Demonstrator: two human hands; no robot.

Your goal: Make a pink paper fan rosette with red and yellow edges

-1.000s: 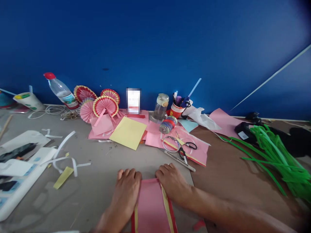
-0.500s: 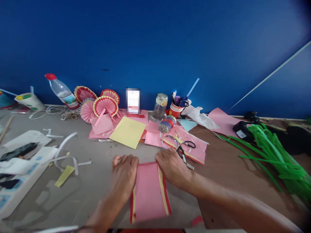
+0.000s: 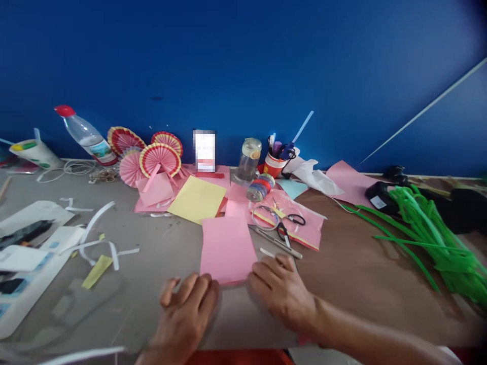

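A sheet of pink paper [image 3: 228, 246] lies in front of me with its plain face up; the red and yellow borders do not show now. My left hand [image 3: 190, 306] is closed at its near left corner, fingers curled over the edge. At the near right corner my right hand [image 3: 279, 286] is closed in the same way, thumb hidden beneath. Just right of the sheet are black-handled scissors [image 3: 283, 232], a slim grey tool [image 3: 279, 242] and a clear ring [image 3: 262, 218]. A yellow sheet [image 3: 198, 197] touches or lies close to its far edge.
Pleated paper fans [image 3: 160, 159], a phone [image 3: 204, 150], a glass bottle [image 3: 249, 157] and a red cup of pens [image 3: 274, 165] stand along the blue wall. Green strips [image 3: 429, 238] lie at right. A white power strip [image 3: 41, 268] and paper strips are at left.
The pink paper has turned over, from its bordered face to its plain one, and now extends away from me. Both hands have come nearer to me and hold its near edge.
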